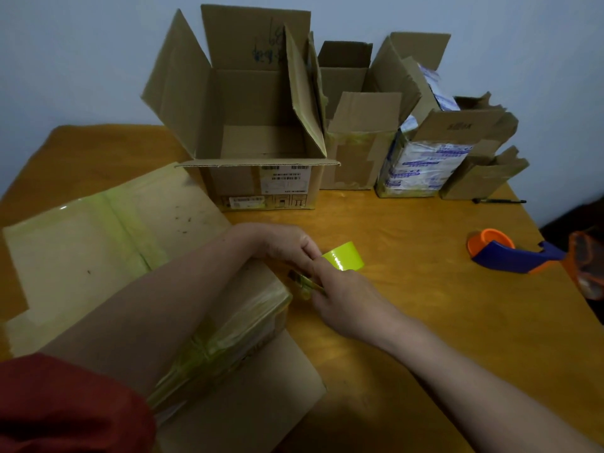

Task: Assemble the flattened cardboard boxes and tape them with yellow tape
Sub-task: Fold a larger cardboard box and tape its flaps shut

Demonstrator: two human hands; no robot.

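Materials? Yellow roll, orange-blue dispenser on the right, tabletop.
The yellow tape roll: glossy plastic film, judging by bright highlights. The tape dispenser: smooth moulded plastic, probably; solid orange and blue. The table: wood or wood-look laminate, satin; faint grain, can't tell which.

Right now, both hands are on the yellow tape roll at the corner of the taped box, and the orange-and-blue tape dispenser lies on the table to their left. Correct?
The side is wrong: the head view shows the tape dispenser on the table to their right. The left hand and right hand are on the yellow tape roll at the taped box's corner.
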